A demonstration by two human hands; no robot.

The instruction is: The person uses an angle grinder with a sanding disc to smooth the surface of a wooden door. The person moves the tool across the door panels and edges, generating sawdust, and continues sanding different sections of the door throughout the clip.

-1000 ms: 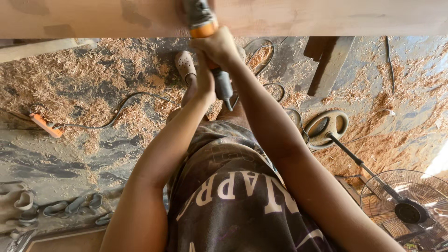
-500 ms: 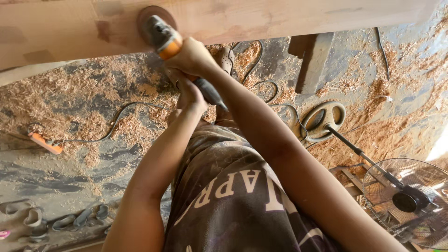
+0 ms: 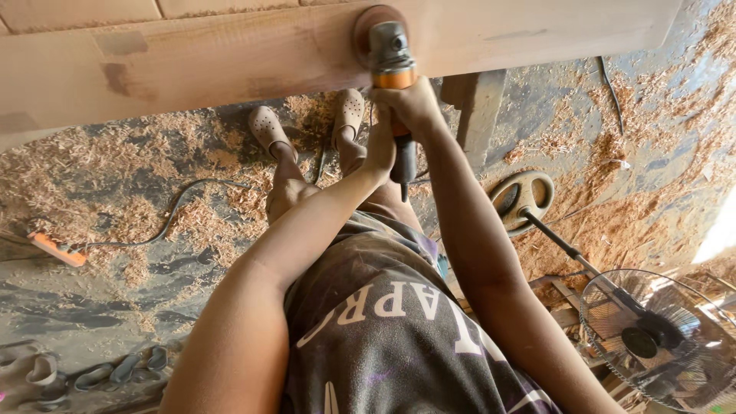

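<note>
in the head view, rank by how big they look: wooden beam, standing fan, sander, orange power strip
1. wooden beam, spans nearly the whole frame
2. standing fan, though partly cut off at the edge
3. sander, held by both hands
4. orange power strip, smallest, lying farther off on the floor

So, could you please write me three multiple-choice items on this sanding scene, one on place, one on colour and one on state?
1. Where does the sander press?
A. the wooden beam
B. the floor
C. the fan

2. What colour is the band round the sander's body?
A. blue
B. orange
C. white

3. How is the sander held?
A. one hand
B. both hands
C. lying loose

Answers:
1 A, its disc lies against the beam.
2 B, the band is orange.
3 B, the right hand and left hand both grip it.
</note>
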